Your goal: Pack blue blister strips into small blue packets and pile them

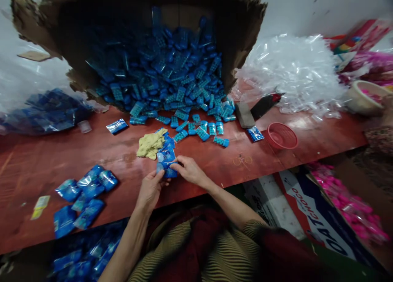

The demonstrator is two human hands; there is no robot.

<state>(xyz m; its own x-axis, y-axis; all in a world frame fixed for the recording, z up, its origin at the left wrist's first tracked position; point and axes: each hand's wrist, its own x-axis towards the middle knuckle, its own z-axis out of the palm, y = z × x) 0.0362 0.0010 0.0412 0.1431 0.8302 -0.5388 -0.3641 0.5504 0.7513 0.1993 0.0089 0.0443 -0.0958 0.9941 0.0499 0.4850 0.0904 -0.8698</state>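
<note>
Near the table's front edge, my left hand (152, 187) is closed on the lower left of a small blue packet (171, 173), its thumb on the front. A small clear or pale piece lies by that thumb, too blurred to name. My right hand (190, 171) pinches at the packet's upper right edge with thumb and forefinger. Just beyond the hands lies a row of flat blue packets (166, 154), partly under a crumpled yellow cloth (151, 144). Farther back, clear packs of blue tablet-like pieces (202, 133) spill from a torn cardboard box (245, 48).
Filled blue packets (92, 187) lie in a pile at the left. A red plastic basket (281, 135), a grey block (245, 115) and a heap of clear plastic pieces (297, 73) are at the right. Below the table edge is a carton (313, 216) beside pink packs (346, 204).
</note>
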